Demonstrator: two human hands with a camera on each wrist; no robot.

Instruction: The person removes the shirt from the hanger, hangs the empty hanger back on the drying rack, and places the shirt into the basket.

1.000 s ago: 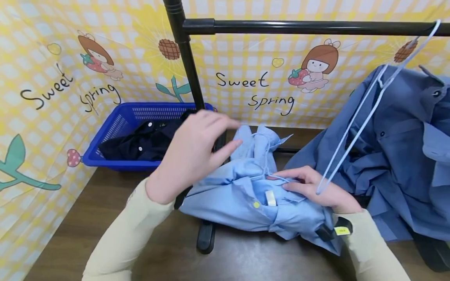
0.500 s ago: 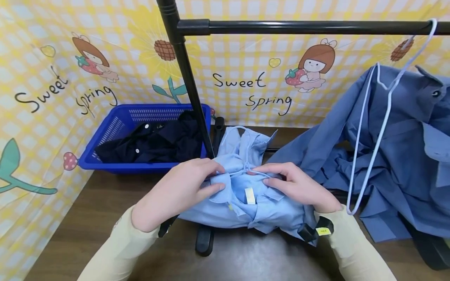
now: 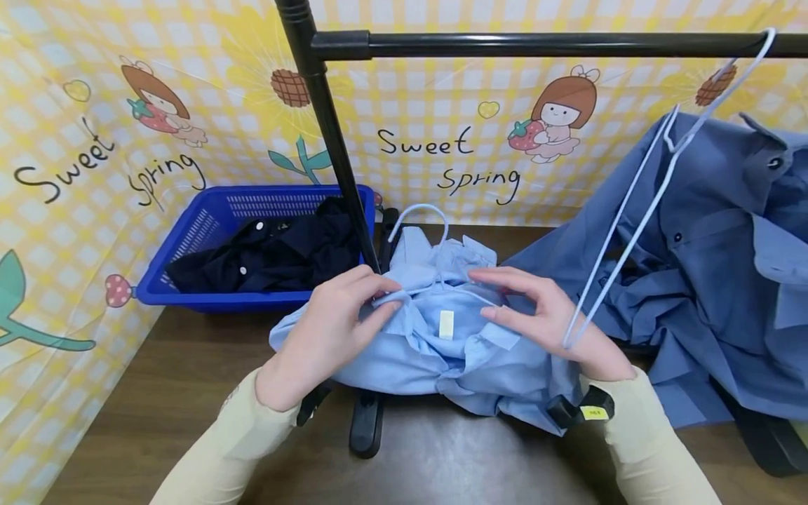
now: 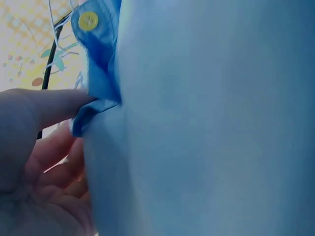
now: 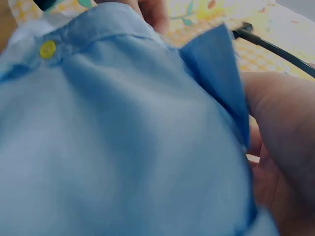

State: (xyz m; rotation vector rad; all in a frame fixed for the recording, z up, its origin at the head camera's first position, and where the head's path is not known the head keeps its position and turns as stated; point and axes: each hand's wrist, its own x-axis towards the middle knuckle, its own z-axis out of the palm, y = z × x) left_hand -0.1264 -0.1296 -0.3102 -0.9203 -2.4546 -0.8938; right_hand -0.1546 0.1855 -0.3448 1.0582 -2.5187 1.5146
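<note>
A light blue shirt with a pale neck label lies in front of me on a light blue clothes hanger, whose hook rises above the collar. My left hand pinches the shirt at the left of the neck, along the hanger's arm; in the left wrist view the thumb presses on folded cloth below a yellow button. At the right of the collar, my right hand has its thumb and forefinger spread apart. Shirt cloth partly hides its fingers in the right wrist view.
A black rack rail crosses above, with an empty white hanger hooked on it. Darker blue clothing lies at the right. Behind the rack post, a blue basket holds dark clothing.
My left hand has come down from the air to the shirt's neck and pinches there. The hanger's hook has risen upright. My right thumb and forefinger have spread from the collar.
</note>
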